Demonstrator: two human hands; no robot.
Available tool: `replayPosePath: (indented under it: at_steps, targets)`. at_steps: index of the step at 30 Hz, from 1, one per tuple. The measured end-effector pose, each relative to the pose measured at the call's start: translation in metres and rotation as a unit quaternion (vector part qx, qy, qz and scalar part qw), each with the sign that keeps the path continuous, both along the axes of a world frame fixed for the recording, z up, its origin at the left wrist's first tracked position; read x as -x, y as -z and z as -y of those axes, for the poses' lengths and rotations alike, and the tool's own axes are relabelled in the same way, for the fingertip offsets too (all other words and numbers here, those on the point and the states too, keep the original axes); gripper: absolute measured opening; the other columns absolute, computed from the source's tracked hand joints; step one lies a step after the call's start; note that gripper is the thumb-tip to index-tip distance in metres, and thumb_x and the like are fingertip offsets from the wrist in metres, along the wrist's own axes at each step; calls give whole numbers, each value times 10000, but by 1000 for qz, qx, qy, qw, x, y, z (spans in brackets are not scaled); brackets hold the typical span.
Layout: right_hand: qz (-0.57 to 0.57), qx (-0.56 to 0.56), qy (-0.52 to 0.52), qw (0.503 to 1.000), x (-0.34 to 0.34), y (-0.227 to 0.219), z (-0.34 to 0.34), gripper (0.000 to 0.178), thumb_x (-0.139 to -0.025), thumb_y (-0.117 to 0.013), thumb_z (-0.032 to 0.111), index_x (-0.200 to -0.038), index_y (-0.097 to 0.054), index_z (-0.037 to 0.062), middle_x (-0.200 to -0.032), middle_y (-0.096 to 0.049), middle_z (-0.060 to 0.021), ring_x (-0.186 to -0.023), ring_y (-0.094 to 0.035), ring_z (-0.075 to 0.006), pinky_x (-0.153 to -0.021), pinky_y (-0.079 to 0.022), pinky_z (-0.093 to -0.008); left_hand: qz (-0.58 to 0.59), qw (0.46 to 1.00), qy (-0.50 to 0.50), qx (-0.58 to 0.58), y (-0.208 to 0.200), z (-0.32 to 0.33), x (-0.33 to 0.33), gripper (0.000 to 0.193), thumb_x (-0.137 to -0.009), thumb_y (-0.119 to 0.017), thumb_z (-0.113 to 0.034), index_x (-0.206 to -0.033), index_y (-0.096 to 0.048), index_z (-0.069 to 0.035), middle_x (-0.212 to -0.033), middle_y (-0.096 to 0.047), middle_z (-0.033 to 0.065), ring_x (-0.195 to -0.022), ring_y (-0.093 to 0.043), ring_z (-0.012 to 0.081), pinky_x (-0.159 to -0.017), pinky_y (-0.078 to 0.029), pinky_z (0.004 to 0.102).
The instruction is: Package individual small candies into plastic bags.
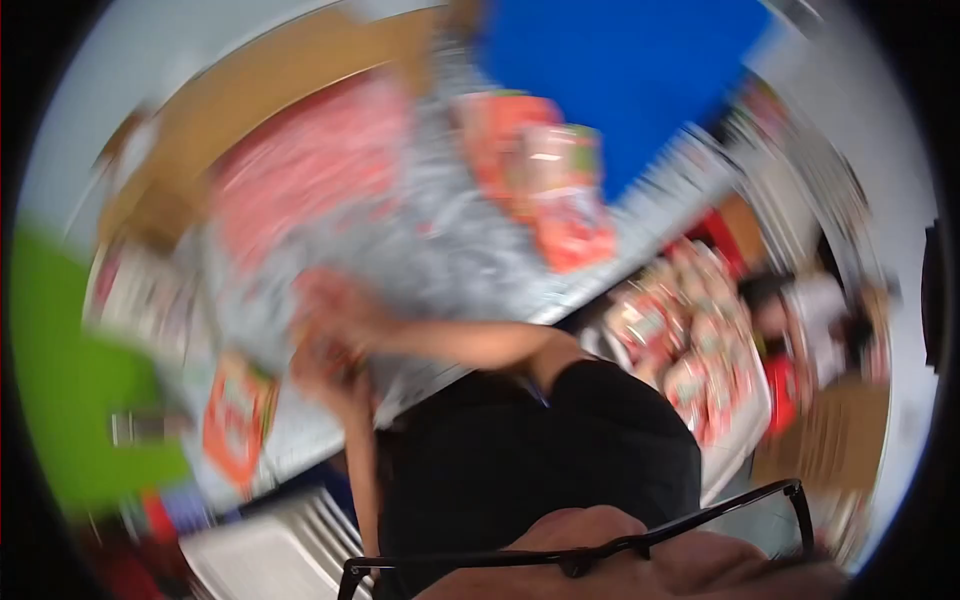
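My two hands meet above the near left part of a grey-covered table (460,270), both smeared by motion. From the right, my right forearm reaches across, and my right hand (338,305) lies over or against something reddish. Just below it is my left hand (325,368), close to the same reddish thing. What they hold, if anything, is too blurred to make out. Beyond the hands spreads a wide heap of small pink-red pieces (310,160). To the left of my left hand an orange-red packet (238,420) rests near the table's front edge.
Several orange-red and clear packets (560,190) lie at the table's right, beside a blue surface (630,80). A white bin (735,465) full of filled packets stands right of me. Brown cardboard (260,80) borders the heap; a green surface (70,370) lies left. Below sits a white crate (265,550).
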State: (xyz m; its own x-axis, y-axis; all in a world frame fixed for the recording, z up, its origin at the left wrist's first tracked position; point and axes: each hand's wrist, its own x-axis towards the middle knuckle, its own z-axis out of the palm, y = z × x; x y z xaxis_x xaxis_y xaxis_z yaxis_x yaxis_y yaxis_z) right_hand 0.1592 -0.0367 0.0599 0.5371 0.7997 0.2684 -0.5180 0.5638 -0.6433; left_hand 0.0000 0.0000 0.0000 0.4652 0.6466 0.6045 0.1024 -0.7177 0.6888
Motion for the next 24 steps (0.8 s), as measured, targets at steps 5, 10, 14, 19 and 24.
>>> replayPosePath:
  at_steps: [5, 10, 14, 19, 24]
  targets:
    - [370, 204, 369, 828, -8, -6, 58, 217, -850, -686, 217, -939, -581, 49, -857, -533, -71, -817, -559, -245, -741, -455, -356, 34, 983, 155, 96, -12, 27, -70, 801, -695, -769, -106, -1415, -420, -54, -1319, -388, 189, -1233, -463, 361, -1005, -437, 449]
    - [376, 198, 430, 797, -11, -5, 84, 179, -917, -616, 200, -886, -556, 35, -927, -506, -93, -876, -531, -269, -791, -438, -349, -22, 989, 143, 40, -17, 35, -92, 748, -723, -797, -168, -1375, -452, -41, -1265, -440, 143, -1185, -498, 307, -977, -453, 398]
    - [383, 191, 426, 797, -17, -6, 95, 145, -952, -564, 138, -865, -538, 25, -962, -486, -107, -921, -504, -274, -839, -417, -348, -10, 980, 186, 67, -16, 39, -107, 757, -733, -795, -200, -1380, -436, -39, -1264, -452, 142, -1168, -513, 289, -968, -458, 391]
    - [364, 238, 466, 771, -26, -10, 94, 51, -941, -518, 73, -950, -513, 23, -954, -486, -116, -912, -503, -298, -832, -419, -389, 8, 979, 197, 50, -12, 35, -118, 770, -746, -792, -240, -1386, -415, -37, -1261, -468, 140, -1147, -530, 268, -957, -465, 382]
    - [481, 323, 409, 705, -24, -14, 91, 160, -900, -544, 139, -1013, -505, 33, -974, -510, -133, -948, -513, -321, -830, -412, -410, 24, 986, 166, 6, -8, 41, -125, 787, -758, -789, -280, -1393, -394, -35, -1259, -485, 138, -1126, -548, 246, -945, -471, 374]
